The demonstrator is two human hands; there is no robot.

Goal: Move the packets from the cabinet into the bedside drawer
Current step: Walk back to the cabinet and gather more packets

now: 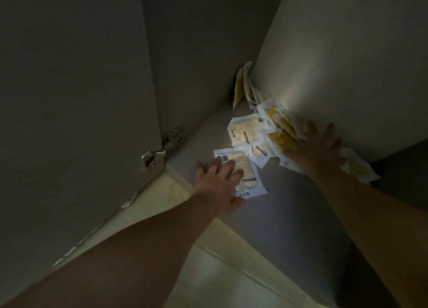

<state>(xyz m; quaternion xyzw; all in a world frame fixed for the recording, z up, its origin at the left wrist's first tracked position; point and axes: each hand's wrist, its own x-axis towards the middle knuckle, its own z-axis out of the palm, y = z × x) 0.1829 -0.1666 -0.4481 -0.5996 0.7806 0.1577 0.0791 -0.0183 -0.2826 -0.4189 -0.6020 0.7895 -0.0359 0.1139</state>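
Several white and yellow packets lie on the grey cabinet shelf [289,215]. A flat white packet [245,168] lies nearest the shelf's front, and my left hand [217,182] rests on it with fingers spread. More packets [250,131] sit behind it. A heap of yellow packets [280,127] leans against the cabinet's right wall, with further ones [240,87] stacked upright in the back corner. My right hand [317,147] presses flat on this heap, fingers apart. Some packets [356,168] stick out under that hand's wrist. The bedside drawer is out of view.
The open cabinet door [69,122] stands at the left with a metal hinge [162,150]. The cabinet's right wall [347,64] rises beside the heap. Pale floor [220,280] shows below the shelf's front edge. The cabinet's inside is dim.
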